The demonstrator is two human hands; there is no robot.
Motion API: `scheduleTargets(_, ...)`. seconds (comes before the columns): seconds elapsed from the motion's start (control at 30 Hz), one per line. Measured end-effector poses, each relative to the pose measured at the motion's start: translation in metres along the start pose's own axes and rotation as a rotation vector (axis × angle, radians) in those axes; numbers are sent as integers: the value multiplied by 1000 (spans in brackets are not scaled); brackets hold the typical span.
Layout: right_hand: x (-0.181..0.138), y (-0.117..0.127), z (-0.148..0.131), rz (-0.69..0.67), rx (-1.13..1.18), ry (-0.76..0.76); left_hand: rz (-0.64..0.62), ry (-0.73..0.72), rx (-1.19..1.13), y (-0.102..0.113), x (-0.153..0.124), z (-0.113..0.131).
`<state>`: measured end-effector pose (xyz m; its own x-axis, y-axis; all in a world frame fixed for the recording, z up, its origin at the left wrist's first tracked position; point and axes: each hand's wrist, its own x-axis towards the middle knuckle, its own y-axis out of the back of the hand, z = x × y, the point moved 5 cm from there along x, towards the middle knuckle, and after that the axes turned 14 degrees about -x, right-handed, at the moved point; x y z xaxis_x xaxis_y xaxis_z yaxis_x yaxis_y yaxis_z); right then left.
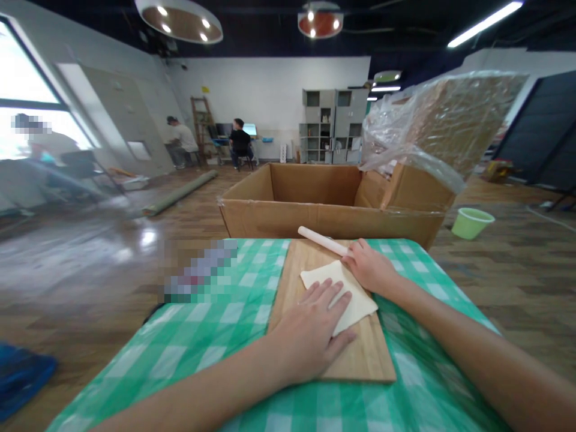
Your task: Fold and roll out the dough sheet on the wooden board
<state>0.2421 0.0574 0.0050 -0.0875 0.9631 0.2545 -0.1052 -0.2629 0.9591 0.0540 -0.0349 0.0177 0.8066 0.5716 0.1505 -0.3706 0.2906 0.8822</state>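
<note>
A flat, pale sheet of dough (357, 306) lies on a wooden board (369, 363). My left hand (310, 333) rests on the dough, palm down, with its fingers spread. At the board's far right side, my right hand (366, 264) is closed around one end of a white rolling pin (319, 239). The pin slants away to the left above the far part of the board, beyond the dough. My right fingers sit close to the dough's upper right edge; whether they touch it I cannot tell.
A green checked cloth (216, 354) covers the table. Just past its far edge stands a large open cardboard box (306, 219), with a plastic-wrapped carton (468, 126) at its right. A green bucket (470, 225) is on the floor. Several people sit farther back.
</note>
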Motion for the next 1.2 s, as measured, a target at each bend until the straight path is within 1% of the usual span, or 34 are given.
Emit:
scheduleTargets(0.1, 0, 0, 12, 35, 155, -62, -27, -42, 37, 5, -3, -2)
scheduleTargets(0.2, 2, 4, 22, 59, 331, -117, -98, -109, 78, 13, -10, -6)
scheduleTargets(0.3, 5, 6, 26, 23, 512, -167, -184, -192, 123, 19, -16, -12)
scheduleTargets(0.37, 6, 5, 28, -23, 598, -190, -204, -218, 155, 21, -18, -17)
scheduleTargets(0.43, 7, 5, 30, -57, 605, -190, -197, -233, 192, 24, -17, -21)
scheduleTargets(0.6, 6, 5, 35, -137, 497, -132, -200, -248, 240, 35, -13, -35)
scheduleTargets(0.7, 5, 5, 33, -155, 508, -94, -182, -212, 192, 47, -12, -50)
scheduleTargets(0.77, 5, 5, 29, -130, 549, -82, -139, -146, 126, 55, -11, -59)
scheduleTargets(0.83, 4, 6, 25, -104, 631, -80, -82, -70, 28, 60, -9, -63)
scheduleTargets(0.9, 3, 4, 18, -135, 760, -57, -23, -6, -80, 62, -7, -63)
scheduleTargets(0.97, 1, 2, 10, -223, 893, -19, 45, 63, -157, 60, -4, -61)
scheduleTargets(1.03, -2, 1, 5, -296, 976, -4, 98, 125, -186, 55, -2, -62)
scheduleTargets(1.1, -3, 2, 4, -315, 1004, -24, 111, 141, -182, 49, 0, -64)
scheduleTargets(1.2, -4, 4, 9, -313, 988, -67, 106, 140, -154, 43, 0, -69)
